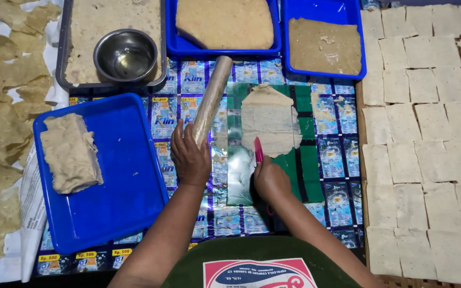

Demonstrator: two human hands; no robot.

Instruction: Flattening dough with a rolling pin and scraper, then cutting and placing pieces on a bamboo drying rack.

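My left hand [189, 156] grips the lower end of a long rolling pin [212, 96] wrapped in clear plastic, which lies slanted up and to the right. My right hand [269, 178] holds a pink tool [258, 150], its tip at the lower left edge of a thin flattened dough sheet [269, 120]. The sheet lies on a green and silver plastic mat [306, 160] in the middle of the work surface.
A blue tray [118, 192] at left holds a dough block [69, 153]. At the back are a dark tray [65, 53] with a metal bowl [126, 55] and two blue trays [225, 50] [324, 10] of dough. Several cut dough squares [428, 133] cover the right; dried pieces [1, 106] lie left.
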